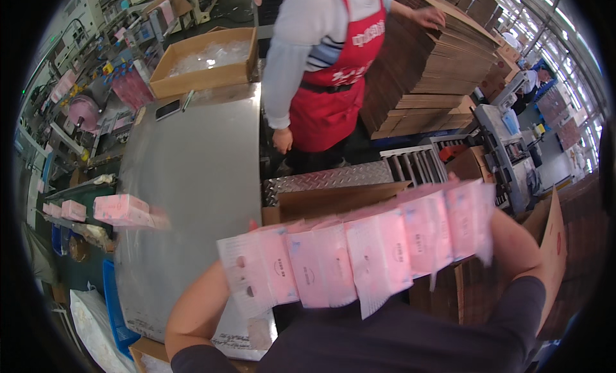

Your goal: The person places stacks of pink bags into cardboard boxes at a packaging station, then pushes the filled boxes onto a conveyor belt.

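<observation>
A long row of pink and white soft packets (359,251) is pressed end to end between my two hands at chest height. My left hand (251,226) clamps the row's left end, and only a fingertip shows above the packets. My right hand (495,222) presses on the right end and is mostly hidden behind the last packets. Both forearms come up from the lower edge. An open brown cardboard box (333,201) stands just behind and below the row.
A steel table (192,174) lies to the left with a few pink packets (122,210) at its edge and a phone (168,108). A co-worker in a red apron (333,84) stands beside a stack of flat cardboard (436,65). A box of clear plastic (205,58) sits far back.
</observation>
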`<state>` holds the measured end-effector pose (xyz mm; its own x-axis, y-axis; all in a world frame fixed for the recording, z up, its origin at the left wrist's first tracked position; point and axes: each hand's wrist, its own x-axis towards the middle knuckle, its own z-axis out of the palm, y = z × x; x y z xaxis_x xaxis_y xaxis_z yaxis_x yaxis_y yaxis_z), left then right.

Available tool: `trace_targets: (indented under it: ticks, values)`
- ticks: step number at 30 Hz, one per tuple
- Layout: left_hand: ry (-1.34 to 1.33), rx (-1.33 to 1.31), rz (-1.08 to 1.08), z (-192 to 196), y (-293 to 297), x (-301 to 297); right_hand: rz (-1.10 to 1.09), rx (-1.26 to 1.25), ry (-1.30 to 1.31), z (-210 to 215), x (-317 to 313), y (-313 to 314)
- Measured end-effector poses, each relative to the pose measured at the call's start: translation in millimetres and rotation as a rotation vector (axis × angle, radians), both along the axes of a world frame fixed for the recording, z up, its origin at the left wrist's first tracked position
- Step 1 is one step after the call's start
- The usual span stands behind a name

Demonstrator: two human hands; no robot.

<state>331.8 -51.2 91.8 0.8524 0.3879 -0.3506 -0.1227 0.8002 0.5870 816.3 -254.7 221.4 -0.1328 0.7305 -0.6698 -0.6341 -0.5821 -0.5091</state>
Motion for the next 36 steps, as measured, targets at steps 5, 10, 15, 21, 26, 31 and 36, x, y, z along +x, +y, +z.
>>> trace_targets:
  ticks: [5,10,15,21,26,31,36]
  values:
    - [0.296,0.138,-0.224,-118.3,33.8,43.2,0.048,-0.165,-0.092,-244.4,79.4,-21.0]
    - [0.672,1.695,-1.194,-111.5,-9.0,96.4,0.795,0.047,-1.126,-368.8,13.5,-22.4]
    - [0.63,1.638,-1.001,-241.5,-58.4,76.5,1.385,0.586,-1.466,-350.9,-35.4,-51.4]
    - [0.781,1.741,-1.03,-311.5,-109.2,61.4,1.446,0.58,-1.57,-396.5,-73.6,-47.1]
    - [0.643,1.326,-0.851,-301.8,-81.4,66.8,1.348,0.505,-1.69,-402.5,-77.3,-58.4]
    - [0.766,1.16,0.17,-105.4,-24.5,6.6,0.841,0.415,-1.471,-304.9,-67.9,13.3]
    - [1.432,1.557,0.577,-67.1,53.1,-143.3,0.53,0.598,-1.255,-275.2,-151.3,62.2]
